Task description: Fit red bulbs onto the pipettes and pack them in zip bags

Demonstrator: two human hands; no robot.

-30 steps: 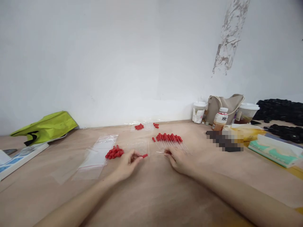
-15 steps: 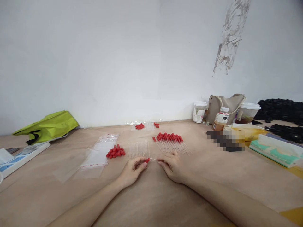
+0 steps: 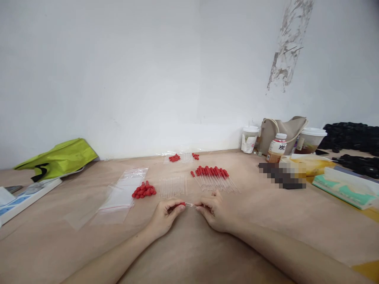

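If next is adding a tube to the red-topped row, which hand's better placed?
Probably the right hand: it pinches the clear tube close to the red-topped tubes. The left hand holds a red bulb and sits farther off, nearer the loose bulb pile.

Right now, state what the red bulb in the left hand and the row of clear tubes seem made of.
Red bulb: probably rubber, matte, judging by its opaque colour with little shine. Row of clear tubes: smooth glass or plastic; see-through with pale glints, which leaves either open.
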